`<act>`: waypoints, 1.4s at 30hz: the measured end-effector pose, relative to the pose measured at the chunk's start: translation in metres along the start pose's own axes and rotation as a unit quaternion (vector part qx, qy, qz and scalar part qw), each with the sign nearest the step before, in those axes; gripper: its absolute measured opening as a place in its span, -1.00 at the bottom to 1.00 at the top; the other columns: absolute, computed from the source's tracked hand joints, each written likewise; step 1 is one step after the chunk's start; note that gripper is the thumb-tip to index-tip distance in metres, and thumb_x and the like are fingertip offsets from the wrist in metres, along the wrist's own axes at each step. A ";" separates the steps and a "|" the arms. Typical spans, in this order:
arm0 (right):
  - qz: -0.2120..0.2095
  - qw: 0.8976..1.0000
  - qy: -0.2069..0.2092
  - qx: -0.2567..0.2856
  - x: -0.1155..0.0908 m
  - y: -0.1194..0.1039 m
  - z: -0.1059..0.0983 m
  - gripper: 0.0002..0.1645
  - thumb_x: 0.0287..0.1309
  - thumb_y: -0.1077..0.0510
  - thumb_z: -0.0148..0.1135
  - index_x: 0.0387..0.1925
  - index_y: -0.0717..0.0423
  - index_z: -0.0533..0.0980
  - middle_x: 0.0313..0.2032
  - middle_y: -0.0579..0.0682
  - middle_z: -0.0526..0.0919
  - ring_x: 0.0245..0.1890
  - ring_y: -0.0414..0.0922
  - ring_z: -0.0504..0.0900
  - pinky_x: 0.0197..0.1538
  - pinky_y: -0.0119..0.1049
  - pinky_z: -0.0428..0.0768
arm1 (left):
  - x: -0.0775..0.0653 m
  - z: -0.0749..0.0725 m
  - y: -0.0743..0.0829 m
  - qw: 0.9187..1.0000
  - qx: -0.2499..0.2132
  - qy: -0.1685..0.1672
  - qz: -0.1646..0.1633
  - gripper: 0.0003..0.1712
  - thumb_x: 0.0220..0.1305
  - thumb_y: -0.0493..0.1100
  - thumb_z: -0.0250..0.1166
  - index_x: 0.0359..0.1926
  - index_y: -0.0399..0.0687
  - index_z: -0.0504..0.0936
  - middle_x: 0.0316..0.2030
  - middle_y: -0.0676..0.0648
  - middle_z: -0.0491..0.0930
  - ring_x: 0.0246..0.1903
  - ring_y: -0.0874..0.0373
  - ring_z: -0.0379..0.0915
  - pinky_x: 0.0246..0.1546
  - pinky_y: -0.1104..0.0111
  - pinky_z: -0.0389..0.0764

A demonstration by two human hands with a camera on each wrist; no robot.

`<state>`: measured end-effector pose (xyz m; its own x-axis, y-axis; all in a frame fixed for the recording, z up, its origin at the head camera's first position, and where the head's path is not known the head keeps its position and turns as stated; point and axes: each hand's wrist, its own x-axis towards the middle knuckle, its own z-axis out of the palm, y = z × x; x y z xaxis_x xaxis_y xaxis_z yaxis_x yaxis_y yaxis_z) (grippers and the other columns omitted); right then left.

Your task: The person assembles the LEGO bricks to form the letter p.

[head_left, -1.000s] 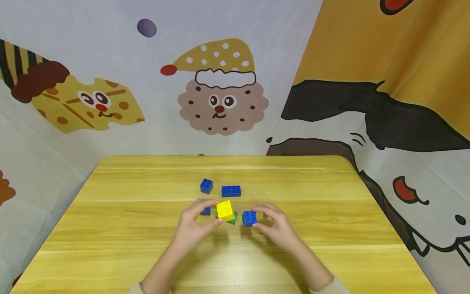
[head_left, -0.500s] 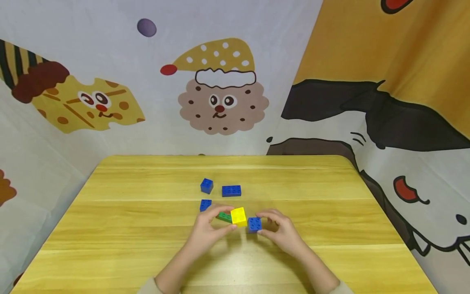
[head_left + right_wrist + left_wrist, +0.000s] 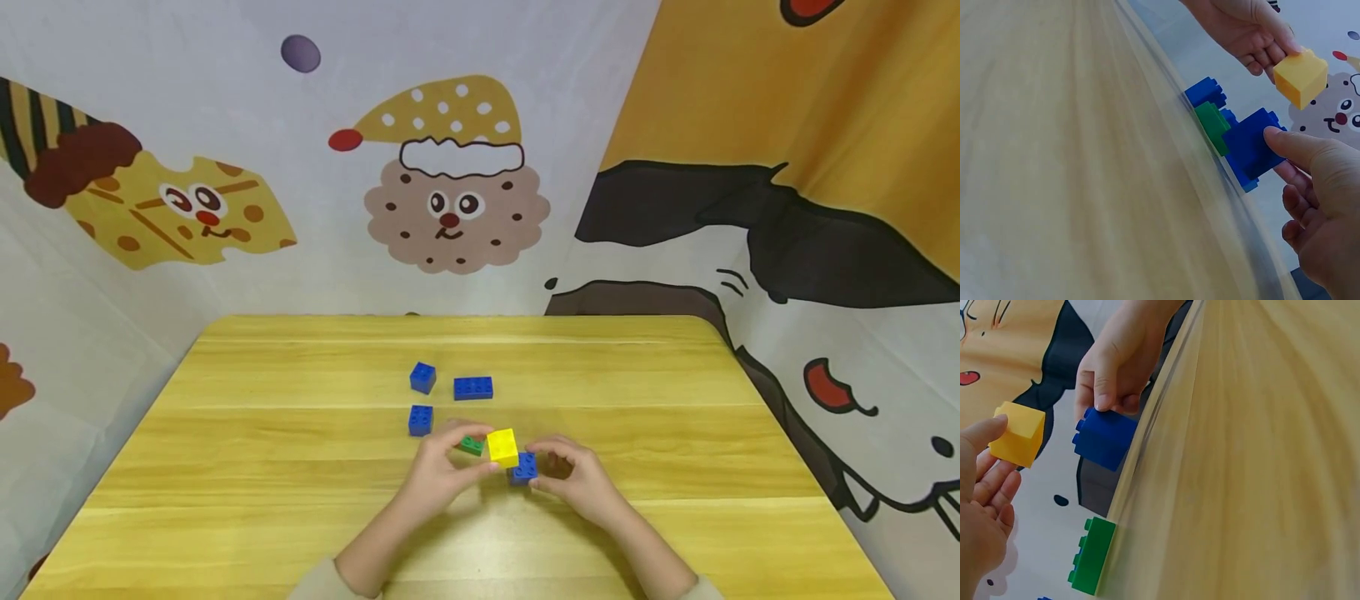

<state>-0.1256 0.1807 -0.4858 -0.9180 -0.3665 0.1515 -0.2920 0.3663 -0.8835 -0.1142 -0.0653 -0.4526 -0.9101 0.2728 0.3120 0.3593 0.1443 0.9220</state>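
My left hand [image 3: 442, 467] pinches a yellow brick [image 3: 502, 448] between thumb and fingers. In the left wrist view this yellow brick [image 3: 1019, 434] is held higher above the tabletop than the blue one. My right hand [image 3: 581, 478] grips a blue brick [image 3: 525, 468] by its sides, studs up, low over the table. From the head, the yellow brick overlaps the blue brick's upper left corner. A green brick [image 3: 471, 446] lies on the table behind my left fingers, partly hidden by them; the left wrist view shows more of the green brick [image 3: 1092, 556], studs upward.
Behind the hands, a small blue brick [image 3: 423, 377] and a longer blue brick [image 3: 473, 388] rest on the wooden table [image 3: 262, 467]. Another blue brick [image 3: 421, 420] sits left of the green one. A cartoon-printed cloth [image 3: 457, 217] hangs beyond the table's far edge.
The left hand has carried the yellow brick rightward and a little nearer, off the green brick and up to the blue one. The right hand's blue brick has shifted slightly right and nearer.
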 end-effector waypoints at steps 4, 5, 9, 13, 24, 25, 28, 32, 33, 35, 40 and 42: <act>0.001 1.000 -0.006 0.008 0.000 -0.007 -0.001 -0.54 -0.08 0.37 0.45 -0.05 0.17 0.59 -0.09 0.01 0.62 -0.25 0.12 0.48 -0.23 -0.27 0.54 | 0.002 0.004 -0.003 1.000 0.006 -0.004 -0.002 -0.59 0.04 -0.19 0.47 -0.03 -0.05 0.65 -0.17 0.09 0.58 -0.14 -0.19 0.46 -0.10 -0.06 0.53; 0.002 1.000 -0.009 0.011 0.000 -0.011 -0.001 -0.54 -0.09 0.39 0.44 -0.06 0.19 0.59 -0.10 0.03 0.62 -0.26 0.14 0.47 -0.24 -0.27 0.54 | 0.002 0.004 -0.004 1.000 0.007 -0.005 -0.005 -0.59 0.04 -0.18 0.47 -0.03 -0.04 0.65 -0.17 0.10 0.58 -0.14 -0.19 0.46 -0.10 -0.06 0.53; 0.011 1.000 -0.022 0.019 -0.001 -0.026 -0.003 -0.57 -0.08 0.41 0.43 -0.08 0.23 0.58 -0.10 0.09 0.61 -0.27 0.17 0.47 -0.25 -0.27 0.54 | 0.003 0.008 -0.008 1.000 0.009 -0.009 -0.016 -0.59 0.05 -0.16 0.47 -0.03 0.00 0.65 -0.17 0.10 0.56 -0.12 -0.17 0.44 -0.11 -0.05 0.53; 0.022 0.999 -0.030 0.026 -0.001 -0.032 -0.005 -0.57 -0.07 0.39 0.43 -0.08 0.22 0.58 -0.10 0.07 0.61 -0.26 0.14 0.46 -0.24 -0.31 0.53 | 0.003 0.010 -0.010 1.000 0.014 -0.012 -0.022 -0.59 0.05 -0.16 0.47 -0.02 0.03 0.65 -0.17 0.11 0.56 -0.09 -0.14 0.43 -0.09 -0.05 0.51; 0.032 0.998 -0.042 0.035 0.000 -0.025 -0.004 -0.56 -0.07 0.34 0.45 -0.07 0.21 0.59 -0.19 -0.01 0.59 -0.29 0.10 0.44 -0.29 -0.38 0.45 | 0.004 0.016 -0.013 0.999 0.011 -0.018 -0.031 -0.58 0.02 -0.22 0.47 -0.03 0.01 0.65 -0.18 0.13 0.57 -0.09 -0.08 0.44 -0.07 -0.02 0.51; 0.031 0.998 -0.042 0.034 0.000 -0.025 -0.004 -0.57 -0.07 0.34 0.45 -0.07 0.20 0.59 -0.20 -0.01 0.58 -0.29 0.10 0.44 -0.29 -0.38 0.45 | 0.004 0.016 -0.013 0.999 0.012 -0.018 -0.030 -0.58 0.02 -0.21 0.48 -0.03 0.01 0.65 -0.18 0.13 0.57 -0.09 -0.06 0.44 -0.07 -0.02 0.50; 0.031 0.998 -0.045 0.033 0.001 -0.025 -0.004 -0.57 -0.07 0.32 0.45 -0.07 0.20 0.59 -0.22 -0.02 0.58 -0.29 0.10 0.43 -0.28 -0.37 0.45 | 0.004 0.018 -0.014 0.999 0.018 -0.019 -0.027 -0.57 0.02 -0.20 0.48 -0.02 0.04 0.65 -0.18 0.15 0.56 -0.09 0.02 0.44 -0.08 0.02 0.50; 0.031 0.998 -0.046 0.033 0.000 -0.025 -0.004 -0.56 -0.08 0.32 0.46 -0.07 0.20 0.59 -0.22 -0.02 0.58 -0.28 0.11 0.43 -0.27 -0.33 0.45 | 0.005 0.021 -0.017 0.999 0.021 -0.018 -0.031 -0.57 0.02 -0.17 0.48 -0.02 0.06 0.65 -0.18 0.16 0.55 -0.10 0.07 0.43 -0.08 0.05 0.48; 0.031 0.998 -0.046 0.033 0.000 -0.025 -0.004 -0.56 -0.08 0.32 0.46 -0.07 0.20 0.59 -0.22 -0.02 0.58 -0.28 0.11 0.43 -0.26 -0.33 0.45 | 0.005 0.022 -0.018 0.999 0.020 -0.019 -0.032 -0.58 0.03 -0.16 0.48 -0.03 0.06 0.65 -0.18 0.16 0.55 -0.10 0.07 0.43 -0.08 0.05 0.47; 0.031 0.998 -0.045 0.033 0.000 -0.025 -0.004 -0.56 -0.08 0.32 0.46 -0.07 0.20 0.59 -0.22 -0.02 0.58 -0.28 0.11 0.43 -0.26 -0.32 0.45 | 0.005 0.023 -0.019 0.999 0.016 -0.021 -0.037 -0.58 0.03 -0.16 0.48 -0.03 0.06 0.65 -0.18 0.15 0.55 -0.09 0.04 0.43 -0.07 0.04 0.46; 0.030 0.998 -0.049 0.036 0.000 -0.024 -0.005 -0.55 -0.08 0.32 0.46 -0.06 0.20 0.58 -0.23 -0.01 0.58 -0.29 0.12 0.43 -0.27 -0.38 0.44 | 0.005 0.026 -0.022 0.999 0.016 -0.025 -0.042 -0.59 0.04 -0.15 0.48 -0.03 0.05 0.65 -0.18 0.15 0.56 -0.09 0.01 0.44 -0.07 0.03 0.46; 0.031 0.997 -0.052 0.040 0.000 -0.023 -0.005 -0.55 -0.07 0.32 0.45 -0.06 0.20 0.58 -0.22 0.00 0.58 -0.29 0.12 0.43 -0.28 -0.40 0.43 | 0.005 0.027 -0.023 0.999 0.017 -0.025 -0.043 -0.59 0.04 -0.14 0.48 -0.03 0.06 0.65 -0.19 0.16 0.56 -0.10 0.01 0.44 -0.07 0.03 0.47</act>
<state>-0.1200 0.1768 -0.4635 -0.8995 -0.4339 0.0514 -0.2085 0.3226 -0.9233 -0.1217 -0.0417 -0.4786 -0.9267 0.3054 0.2190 0.2878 0.2018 0.9362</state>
